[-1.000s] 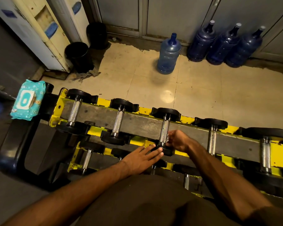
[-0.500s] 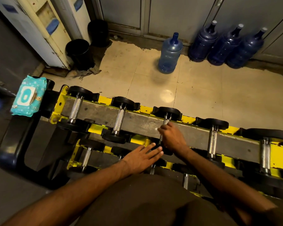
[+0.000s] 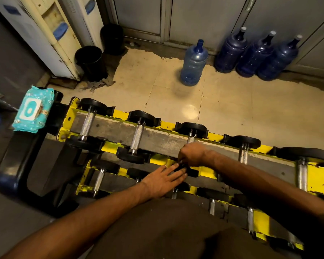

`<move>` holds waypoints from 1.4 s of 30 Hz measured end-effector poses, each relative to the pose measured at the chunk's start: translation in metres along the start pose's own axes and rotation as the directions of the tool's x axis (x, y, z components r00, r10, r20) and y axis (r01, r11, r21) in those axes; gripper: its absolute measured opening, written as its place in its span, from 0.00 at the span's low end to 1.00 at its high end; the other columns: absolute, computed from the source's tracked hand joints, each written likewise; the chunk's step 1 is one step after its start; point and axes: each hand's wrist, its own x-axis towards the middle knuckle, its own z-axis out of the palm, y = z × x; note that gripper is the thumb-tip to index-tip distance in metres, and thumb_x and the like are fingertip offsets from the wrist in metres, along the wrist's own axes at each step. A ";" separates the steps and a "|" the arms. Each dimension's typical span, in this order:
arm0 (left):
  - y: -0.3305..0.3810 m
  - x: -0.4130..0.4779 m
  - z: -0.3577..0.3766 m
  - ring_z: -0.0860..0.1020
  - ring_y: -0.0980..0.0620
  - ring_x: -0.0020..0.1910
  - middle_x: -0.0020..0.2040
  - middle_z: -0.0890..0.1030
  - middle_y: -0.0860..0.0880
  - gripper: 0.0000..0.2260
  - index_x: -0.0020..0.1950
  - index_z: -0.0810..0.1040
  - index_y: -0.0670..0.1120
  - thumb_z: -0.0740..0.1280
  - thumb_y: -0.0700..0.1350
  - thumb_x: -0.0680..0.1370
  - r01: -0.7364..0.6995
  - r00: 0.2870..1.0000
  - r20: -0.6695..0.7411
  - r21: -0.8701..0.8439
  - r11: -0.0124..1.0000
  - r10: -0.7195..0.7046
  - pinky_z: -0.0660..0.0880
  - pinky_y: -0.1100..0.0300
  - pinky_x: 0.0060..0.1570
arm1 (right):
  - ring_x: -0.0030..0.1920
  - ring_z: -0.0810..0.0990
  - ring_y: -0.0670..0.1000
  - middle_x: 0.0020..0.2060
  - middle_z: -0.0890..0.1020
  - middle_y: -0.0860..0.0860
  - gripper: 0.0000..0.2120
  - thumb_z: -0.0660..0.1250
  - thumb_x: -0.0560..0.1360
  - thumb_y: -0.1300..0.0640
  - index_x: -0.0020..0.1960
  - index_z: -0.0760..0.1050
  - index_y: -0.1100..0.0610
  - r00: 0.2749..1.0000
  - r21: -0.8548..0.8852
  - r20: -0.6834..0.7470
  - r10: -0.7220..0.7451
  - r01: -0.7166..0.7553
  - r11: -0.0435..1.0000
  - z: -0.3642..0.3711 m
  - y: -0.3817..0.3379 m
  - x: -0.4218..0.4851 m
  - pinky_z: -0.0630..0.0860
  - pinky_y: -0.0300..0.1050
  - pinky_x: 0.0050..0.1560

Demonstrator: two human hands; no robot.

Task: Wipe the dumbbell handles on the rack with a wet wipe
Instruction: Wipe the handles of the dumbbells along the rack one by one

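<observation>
Tiled floor [image 3: 176, 101], yellow rack [image 3: 120, 114]: right hand [image 3: 192, 154] grips dumbbell handle [image 3: 190, 139], axis front-to-back; left hand [image 3: 163, 181] flat, fingers [image 3: 176, 170] straight.

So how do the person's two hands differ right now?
The right hand is curled round the third dumbbell handle from the left on the top rail; the left hand lies flat, fingers straight. The right is farther from the camera; the left is nearer, by that dumbbell's near plate. Both are bare.
</observation>
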 end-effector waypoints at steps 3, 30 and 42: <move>0.001 -0.004 0.003 0.36 0.41 0.79 0.77 0.28 0.46 0.45 0.78 0.30 0.48 0.66 0.44 0.80 0.013 1.000 0.003 -0.012 1.000 -0.013 0.48 0.41 0.77 | 0.51 0.83 0.52 0.56 0.82 0.49 0.13 0.66 0.79 0.54 0.64 0.77 0.50 0.960 0.055 -0.241 0.142 -0.133 0.990 0.006 0.010 -0.015 0.80 0.45 0.43; -0.002 -0.010 0.011 0.32 0.43 0.78 0.77 0.27 0.46 0.46 0.77 0.30 0.46 0.68 0.47 0.80 0.033 0.999 -0.002 -0.029 0.999 -0.033 0.43 0.44 0.75 | 0.46 0.79 0.43 0.49 0.80 0.47 0.08 0.72 0.74 0.63 0.51 0.84 0.56 0.815 0.703 -0.389 0.431 -0.040 0.710 0.066 -0.011 -0.052 0.77 0.35 0.47; -0.002 -0.011 0.014 0.31 0.45 0.77 0.77 0.28 0.47 0.48 0.78 0.31 0.49 0.69 0.49 0.79 0.035 0.999 0.004 -0.084 0.996 -0.034 0.43 0.46 0.75 | 0.33 0.73 0.49 0.37 0.78 0.53 0.07 0.66 0.78 0.61 0.43 0.80 0.59 0.715 0.863 0.400 0.573 -0.504 0.027 0.052 -0.001 -0.020 0.71 0.41 0.28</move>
